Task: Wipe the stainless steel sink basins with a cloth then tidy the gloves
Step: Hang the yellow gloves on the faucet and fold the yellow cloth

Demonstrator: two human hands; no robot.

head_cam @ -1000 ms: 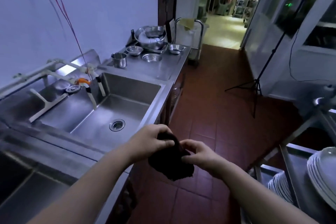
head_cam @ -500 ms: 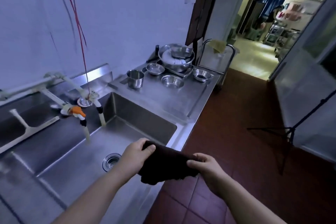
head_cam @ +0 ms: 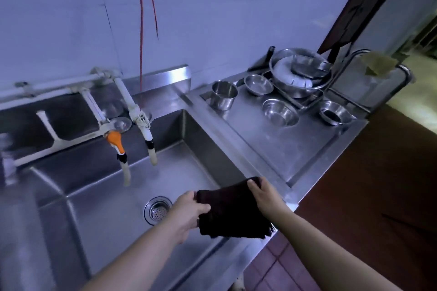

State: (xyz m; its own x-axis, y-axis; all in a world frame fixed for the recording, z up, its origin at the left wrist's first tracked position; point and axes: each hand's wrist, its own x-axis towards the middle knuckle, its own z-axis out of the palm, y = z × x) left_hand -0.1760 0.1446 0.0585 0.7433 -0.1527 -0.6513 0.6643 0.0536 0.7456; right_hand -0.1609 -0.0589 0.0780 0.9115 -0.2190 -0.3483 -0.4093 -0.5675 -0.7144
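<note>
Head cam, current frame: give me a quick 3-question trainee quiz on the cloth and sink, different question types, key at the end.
1. True or false: the dark cloth is held by both the left hand and the right hand.
2. Multiple choice: the cloth hangs over A) the drainboard with the bowls, B) the sink basin beside the drain strainer, C) the floor tiles.
3. Fill in: the faucet with the ______ coloured valve hangs over the basin.

Key: 1 true; 2 B; 3 orange.
</note>
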